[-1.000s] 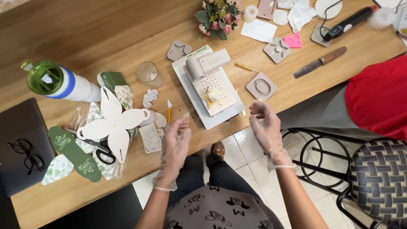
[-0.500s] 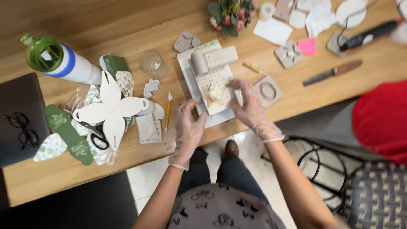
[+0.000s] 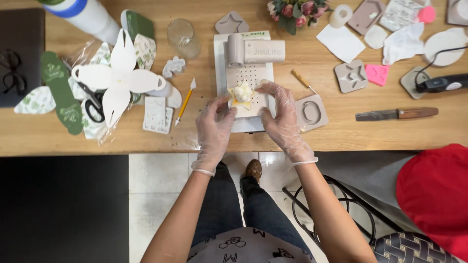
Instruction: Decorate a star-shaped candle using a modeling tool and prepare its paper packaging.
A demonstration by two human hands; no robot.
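Both bare forearms reach forward — the clear-gloved left hand (image 3: 213,127) and clear-gloved right hand (image 3: 281,117) sit side by side, fingers curled inward, thumbs facing.

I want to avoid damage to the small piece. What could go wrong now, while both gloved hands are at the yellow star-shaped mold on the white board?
1. The left hand and right hand flank the small star-shaped mold; a strong squeeze might deform the pale piece inside.
2. The white board reaches close to the table edge, so a pull toward the body might tip it off.
3. The knife lies uncovered to the right; a sideways reach might meet it.
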